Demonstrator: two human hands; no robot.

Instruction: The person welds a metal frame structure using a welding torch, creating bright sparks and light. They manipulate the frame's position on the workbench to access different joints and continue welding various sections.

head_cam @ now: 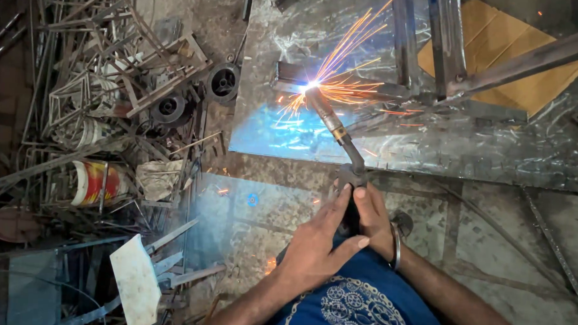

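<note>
**Weld bead running at the frame joint, both hands on the torch**

Blue patterned cloth [354,306] fills the near edge of the view, with both forearms rising out of it toward the work.

Grip: left hand [315,247] and right hand [371,216] are both wrapped shut around the handle of the welding torch [341,142]. Left thumb lies along the right hand's fingers, which point up the handle. A metal bangle [396,246] sits on the right wrist. Wrists are close together; the forearms converge into a narrow V.

Torch: neck angles up and to the left, the tip meeting the steel frame [407,90] where a flat bar joins an upright. Arc [309,87] is lit, with sparks fanning up and right and a blue glare on the steel sheet [290,134] underneath.

Step, as judged: mid-weld on that joint. Next move calls for a steady tip and slow travel along the seam; glare hides the seam itself, so bead length probably cannot be read.

Surroundings: scrap pile [112,98] along the sheet's left edge, a red and yellow bucket [96,183] among it, cardboard [504,55] near the far right corner.
</note>
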